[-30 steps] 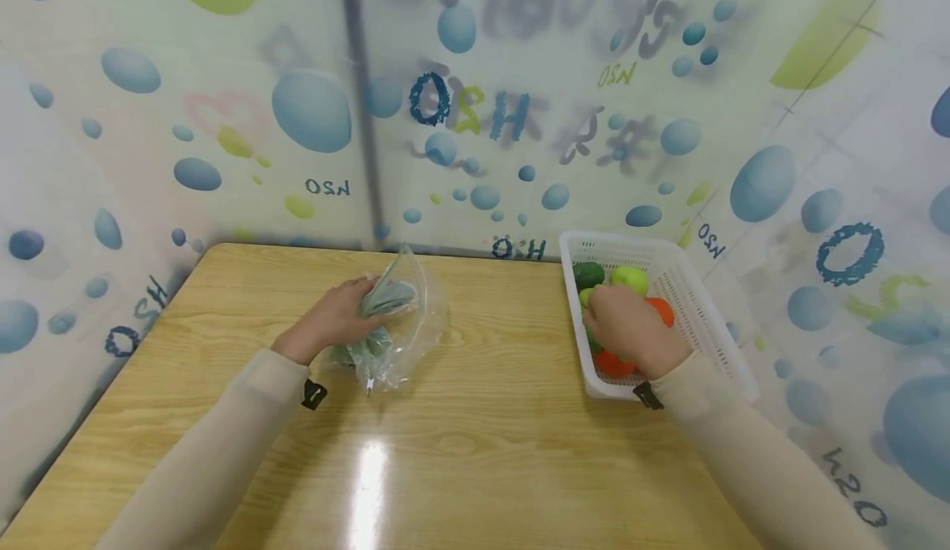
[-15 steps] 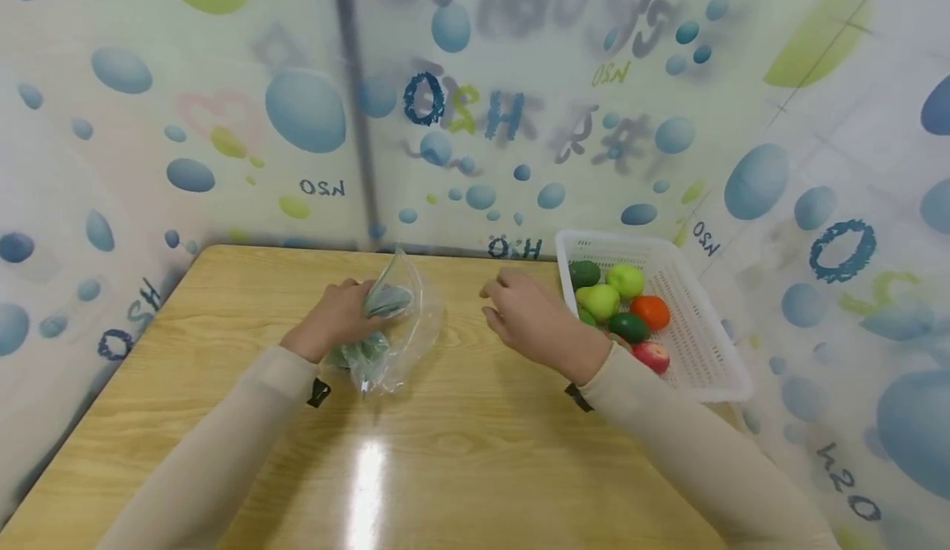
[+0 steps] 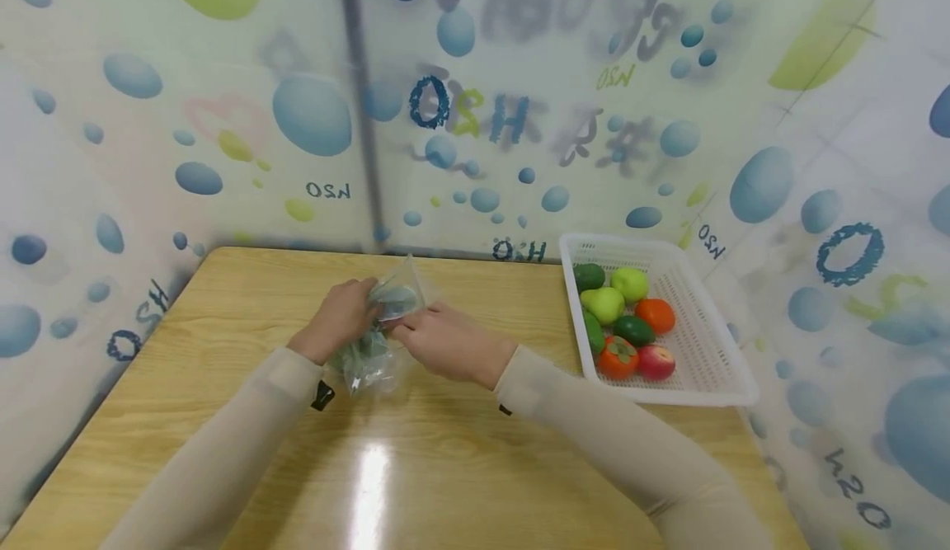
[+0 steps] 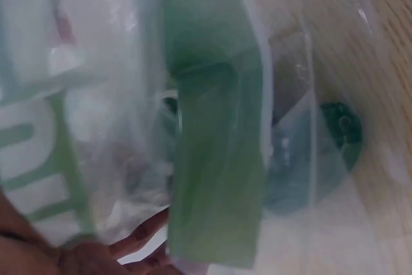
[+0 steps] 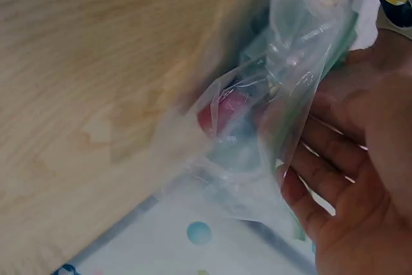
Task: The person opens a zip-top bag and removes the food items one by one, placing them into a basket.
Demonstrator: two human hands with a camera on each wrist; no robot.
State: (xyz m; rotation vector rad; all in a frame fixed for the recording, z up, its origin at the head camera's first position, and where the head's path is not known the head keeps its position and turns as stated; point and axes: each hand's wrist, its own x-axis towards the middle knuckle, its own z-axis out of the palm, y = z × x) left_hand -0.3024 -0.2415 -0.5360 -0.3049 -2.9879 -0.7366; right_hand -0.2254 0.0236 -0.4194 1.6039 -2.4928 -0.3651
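At the table's left, my left hand [image 3: 337, 319] grips a clear plastic bag [image 3: 364, 369] with pale green printing. My right hand [image 3: 453, 340] is at the bag's mouth, fingers bent down, with a bit of red fruit [image 3: 393, 321] showing at the fingertips. In the right wrist view the red fruit [image 5: 222, 111] shows blurred through the plastic, and my left hand [image 5: 347, 178] lies along the bag's edge. A dark green rounded thing [image 4: 341, 133] shows through the bag in the left wrist view. Much of the right hand's fingertips is hidden.
A white perforated basket [image 3: 705, 327] stands on the table at right. It holds a persimmon [image 3: 618, 358], a green pear [image 3: 604, 304], a red apple-like fruit [image 3: 656, 362] and several other pieces. A patterned wall [image 3: 475, 162] rises behind the wooden table [image 3: 475, 467].
My right hand has lifted out of the basket and moved left across the table to the bag's mouth, uncovering the produce in the basket. My left hand stays on the bag.
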